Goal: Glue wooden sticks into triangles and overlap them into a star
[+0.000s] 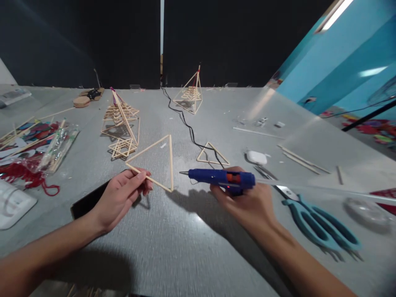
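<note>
- Clearly, we see the left hand pinching one side of a large triangle of pale wooden sticks, left of the frame's centre.
- Just right of centre, we find the right hand wrapped around a blue plastic glue gun, its slim metal nozzle near the triangle but apart from it.
- From here, we judge a burn possible if the nozzle swings left into the pinching fingers; glue could drip onto the grey table if the trigger is squeezed over bare surface.
- A tug on the black cord could drag the smaller pale stick triangle it crosses, we think.
- We cannot make out the trigger, or whether glue sits at the tip. The left forearm covers part of a flat black rectangular object; a clear round thing at right is blurred.
</note>
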Motion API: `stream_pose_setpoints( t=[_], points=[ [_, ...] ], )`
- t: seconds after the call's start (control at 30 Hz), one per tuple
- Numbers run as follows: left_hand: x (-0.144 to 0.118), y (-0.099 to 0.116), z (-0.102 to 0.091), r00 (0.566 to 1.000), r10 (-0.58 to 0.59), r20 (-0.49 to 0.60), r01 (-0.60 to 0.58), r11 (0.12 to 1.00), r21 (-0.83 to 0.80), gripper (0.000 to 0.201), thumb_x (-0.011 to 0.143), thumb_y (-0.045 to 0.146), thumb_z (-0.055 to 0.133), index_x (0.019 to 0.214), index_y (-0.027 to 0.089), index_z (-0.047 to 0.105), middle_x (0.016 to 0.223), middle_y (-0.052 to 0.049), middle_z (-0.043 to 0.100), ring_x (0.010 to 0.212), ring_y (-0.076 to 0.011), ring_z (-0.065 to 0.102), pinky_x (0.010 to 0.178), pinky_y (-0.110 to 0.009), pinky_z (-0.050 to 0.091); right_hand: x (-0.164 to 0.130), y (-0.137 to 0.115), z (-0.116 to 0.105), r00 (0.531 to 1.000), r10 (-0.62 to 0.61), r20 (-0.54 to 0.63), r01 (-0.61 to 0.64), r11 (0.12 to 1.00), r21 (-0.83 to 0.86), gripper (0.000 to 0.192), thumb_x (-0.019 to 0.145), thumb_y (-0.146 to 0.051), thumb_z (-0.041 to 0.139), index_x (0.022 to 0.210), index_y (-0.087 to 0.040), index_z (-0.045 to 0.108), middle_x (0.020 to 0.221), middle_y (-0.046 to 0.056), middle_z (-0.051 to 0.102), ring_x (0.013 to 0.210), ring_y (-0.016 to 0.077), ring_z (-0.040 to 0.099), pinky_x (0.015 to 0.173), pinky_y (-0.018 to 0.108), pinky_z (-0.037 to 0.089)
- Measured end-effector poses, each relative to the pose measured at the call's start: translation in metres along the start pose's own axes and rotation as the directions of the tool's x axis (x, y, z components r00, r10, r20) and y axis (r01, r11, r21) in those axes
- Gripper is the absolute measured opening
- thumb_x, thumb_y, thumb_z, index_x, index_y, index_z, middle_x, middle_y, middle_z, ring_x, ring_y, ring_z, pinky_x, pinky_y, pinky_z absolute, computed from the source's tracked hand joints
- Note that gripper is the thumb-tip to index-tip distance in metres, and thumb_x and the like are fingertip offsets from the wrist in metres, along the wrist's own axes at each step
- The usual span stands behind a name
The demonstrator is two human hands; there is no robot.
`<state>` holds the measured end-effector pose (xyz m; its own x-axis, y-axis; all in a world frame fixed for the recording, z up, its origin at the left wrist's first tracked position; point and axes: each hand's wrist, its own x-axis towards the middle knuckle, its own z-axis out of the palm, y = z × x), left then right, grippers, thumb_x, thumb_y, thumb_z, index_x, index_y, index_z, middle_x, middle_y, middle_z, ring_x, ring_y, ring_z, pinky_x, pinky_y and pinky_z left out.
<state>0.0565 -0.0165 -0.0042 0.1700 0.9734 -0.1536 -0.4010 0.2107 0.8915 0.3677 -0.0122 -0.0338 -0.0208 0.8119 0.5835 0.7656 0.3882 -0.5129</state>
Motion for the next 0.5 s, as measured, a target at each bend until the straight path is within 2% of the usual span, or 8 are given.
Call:
stream_pose_setpoints(
  t=[0.13,0.27,0.5],
  points=[
    [0.001,0.0,0.0,1.0,-0.021,-0.011,0.021,1.0,-0.02,0.034,0.081,0.045,0.101,0.093,0.018,0.083,0.079,-0.001,0.074,0.078,-0.0106,0.067,0.076,-0.017,0.059,-0.01,-0.006,0.001,0.999,-0.028,0.036,0.021,0.986,0.166,0.005,0.093,-0.032,0.069,0.095,-0.029,0.065,0.061,-0.004,0.065,0.047,0.0188,0.06,0.045,0.031,0.048],
    [0.002,-0.001,0.0,0.998,-0.051,-0.027,0.05,0.998,-0.045,0.035,0.082,0.044,0.1,0.095,0.018,0.082,0.082,-0.001,0.073,0.08,-0.0108,0.068,0.078,-0.018,0.061,-0.015,-0.013,-0.001,0.998,-0.037,0.052,0.025,0.974,0.225,0.008,0.095,-0.03,0.072,0.099,-0.03,0.065,0.071,-0.003,0.071,0.055,0.0189,0.067,0.053,0.032,0.056],
    [0.002,0.0,0.003,0.997,-0.082,0.008,0.083,0.996,-0.044,0.035,0.081,0.042,0.1,0.087,0.015,0.08,0.079,-0.001,0.07,0.076,-0.0103,0.065,0.073,-0.017,0.06,-0.011,-0.014,0.0,0.991,-0.129,0.042,0.114,0.961,0.252,0.007,0.094,-0.025,0.072,0.095,-0.026,0.065,0.073,0.002,0.071,0.057,0.0187,0.069,0.053,0.03,0.056]
  ],
)
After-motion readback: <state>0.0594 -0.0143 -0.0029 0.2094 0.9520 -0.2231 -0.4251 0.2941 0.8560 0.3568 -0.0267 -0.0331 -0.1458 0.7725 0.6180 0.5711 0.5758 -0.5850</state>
